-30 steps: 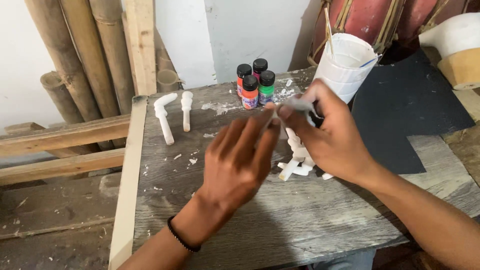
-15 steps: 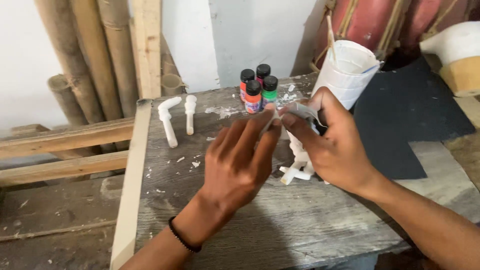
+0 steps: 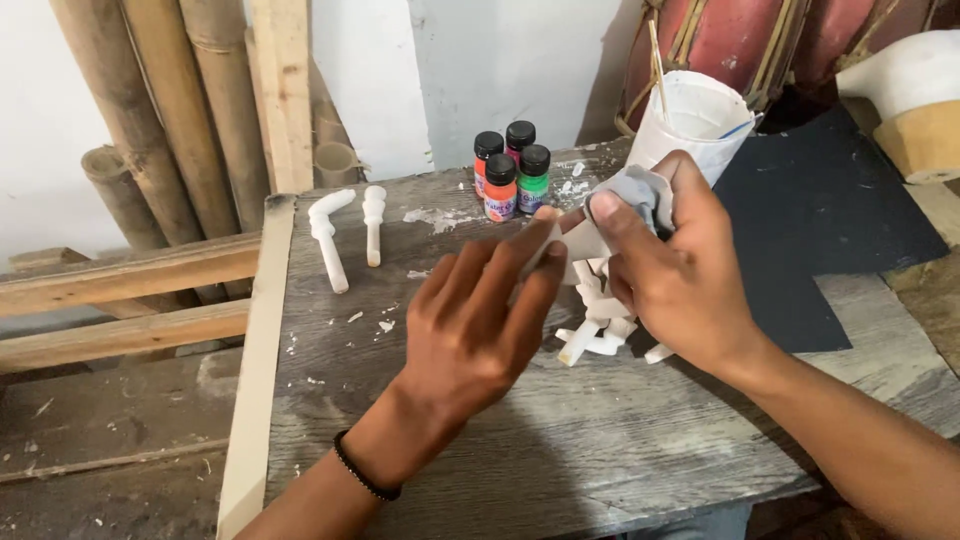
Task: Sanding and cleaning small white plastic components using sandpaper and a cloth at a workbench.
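Note:
My right hand (image 3: 672,265) pinches a small grey sheet of sandpaper (image 3: 628,195) above a pile of white carved pieces (image 3: 600,315) on the worn wooden table (image 3: 560,450). My left hand (image 3: 478,320), fingers spread, reaches in from the left, and its fingertips hold a pale white piece (image 3: 575,243) that meets the sandpaper. Most of that piece is hidden by the fingers. A black band circles my left wrist.
Small paint bottles (image 3: 510,175) with black caps stand at the table's back. Two white pipe-shaped pieces (image 3: 345,235) lie at back left. A white cup (image 3: 690,125) with a stick stands beside a black sheet (image 3: 830,230). Bamboo poles (image 3: 150,120) lean at left.
Both hands stay together over the white pieces. The right hand has shifted slightly, and the sandpaper now shows more clearly between its fingers.

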